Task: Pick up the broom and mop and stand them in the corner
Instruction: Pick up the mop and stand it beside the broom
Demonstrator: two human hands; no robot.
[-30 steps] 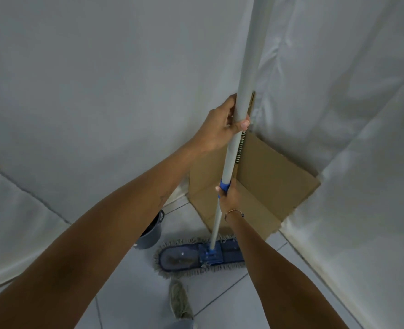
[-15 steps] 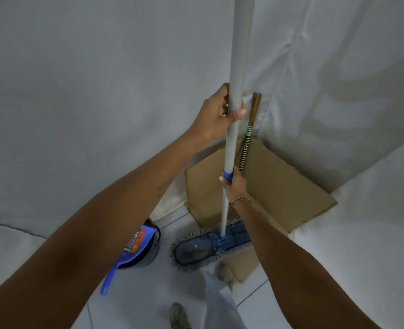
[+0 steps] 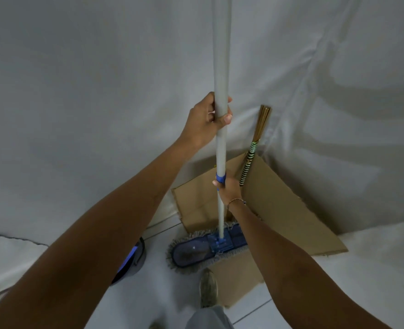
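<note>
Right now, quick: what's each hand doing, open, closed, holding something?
Left hand: closed around the mop handle, high up.
Right hand: closed on the same mop handle, lower down, just under the blue ring.

A makeshift indoor corner: white sheets [image 3: 101, 91] drape the walls, pale floor tiles [image 3: 163, 293] below, flattened cardboard [image 3: 279, 210] lying there, a bucket [image 3: 134, 262] beside it.

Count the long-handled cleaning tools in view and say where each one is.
2. The mop stands upright, held by the left hand above and the right hand below. The broom leans in the corner behind it. Others may be out of frame.
</note>
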